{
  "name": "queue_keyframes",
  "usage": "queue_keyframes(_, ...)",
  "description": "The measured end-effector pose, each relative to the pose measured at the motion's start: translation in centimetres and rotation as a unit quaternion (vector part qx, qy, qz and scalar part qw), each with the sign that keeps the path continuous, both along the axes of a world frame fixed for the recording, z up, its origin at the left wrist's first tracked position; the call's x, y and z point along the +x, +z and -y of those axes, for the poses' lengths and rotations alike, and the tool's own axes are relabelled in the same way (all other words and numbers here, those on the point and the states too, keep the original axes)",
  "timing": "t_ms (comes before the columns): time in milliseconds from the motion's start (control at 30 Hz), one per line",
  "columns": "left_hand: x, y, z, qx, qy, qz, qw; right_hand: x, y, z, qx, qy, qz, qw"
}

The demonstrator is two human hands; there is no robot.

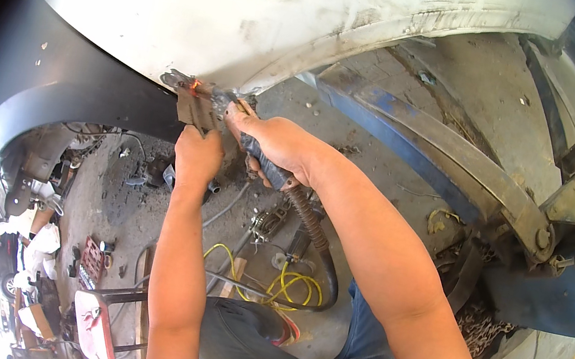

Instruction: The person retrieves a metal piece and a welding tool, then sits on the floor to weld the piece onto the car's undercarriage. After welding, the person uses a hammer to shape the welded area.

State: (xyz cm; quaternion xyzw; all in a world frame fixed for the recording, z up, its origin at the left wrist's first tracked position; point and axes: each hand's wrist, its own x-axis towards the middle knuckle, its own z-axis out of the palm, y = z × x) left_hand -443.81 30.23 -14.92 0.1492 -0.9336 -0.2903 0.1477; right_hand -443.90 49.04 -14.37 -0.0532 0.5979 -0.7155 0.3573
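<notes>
My right hand [271,139] grips the tape-wrapped handle of a welding torch [262,159], whose ribbed hose [309,218] runs down towards my legs. The torch's front end is at the lower corner of a white car body panel [192,1]. An orange glow [196,85] shows there, on scorched, greyed metal. In my left hand [199,155] is a flat brown piece [196,108], held just under the glowing spot. Whether it is cardboard or metal, I cannot tell. A dark fender [87,69] adjoins the white panel on the left.
A blue vehicle-lift arm [402,148] crosses the right side. A yellow hose [297,288] lies coiled on the floor near an angle grinder [299,245]. At lower left are a red-and-white stool seat [94,327] and a red tool case [93,260]. Chains [479,334] lie at right.
</notes>
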Motion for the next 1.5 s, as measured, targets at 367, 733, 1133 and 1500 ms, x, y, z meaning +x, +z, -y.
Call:
queue_keyframes(367, -0.9, -1.4, 0.6, 0.751, -0.035, 0.002, 0.659, -0.2, 0.4, -0.6, -0.027, -0.027, 0.002, 0.999)
queue_keyframes(733, -1.6, -1.2, 0.2, 0.737, 0.005, 0.005, 0.676, 0.1, 0.4, -0.5, -0.016, -0.025, 0.013, 0.999)
queue_keyframes(1133, -1.8, -2.0, 0.7, 0.711, -0.053, 0.017, 0.700, 0.2, -0.3, -0.1, 0.018, -0.015, -0.020, 1.000)
queue_keyframes(1500, -1.6, -1.3, -0.1, 0.685, -0.040, 0.021, 0.727, -0.2, -0.5, 0.1, 0.006, -0.016, -0.015, 1.000)
